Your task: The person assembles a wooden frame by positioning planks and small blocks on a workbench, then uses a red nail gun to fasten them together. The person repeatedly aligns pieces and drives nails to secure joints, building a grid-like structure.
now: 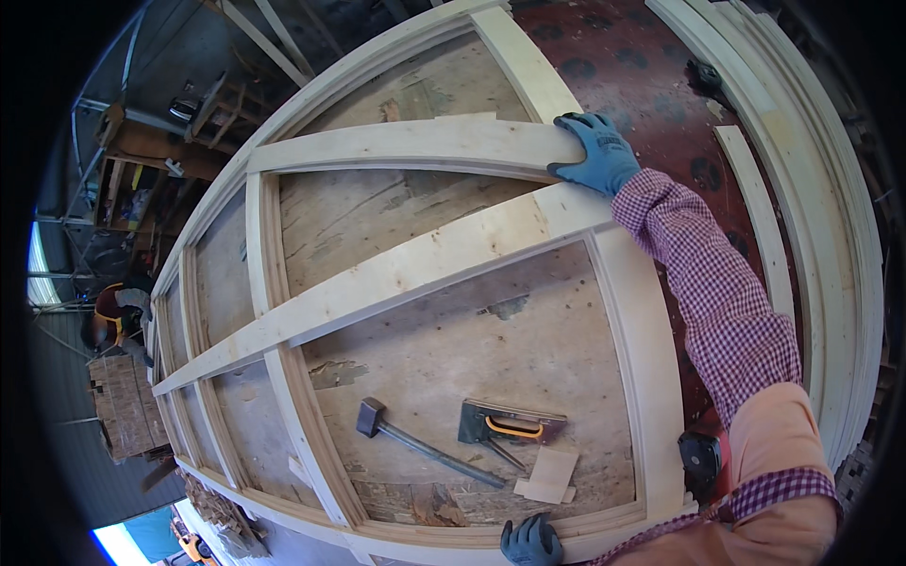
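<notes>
My right hand (pixel 601 156), in a blue work glove, grips the end of a pale wooden board (pixel 415 143). Its fingers wrap over the top edge and the thumb lies below. That board spans part of a large wooden frame (pixel 651 358) made of long rails and cross slats. Just below it, a long diagonal wooden rail (pixel 406 269) runs down to the left. At the lower edge, my left hand (pixel 533 542), gloved the same way, curls over the frame's near rail; part of it is cut off by the picture's edge.
Inside the frame, on worn plywood (pixel 453 377), lie a mallet (pixel 425 451), a staple gun (pixel 510 424) and small wood scraps (pixel 547 474). Long curved strips (pixel 793 141) are stacked at the right. A dark red surface (pixel 623 61) shows beyond. Another person (pixel 118 316) is at far left.
</notes>
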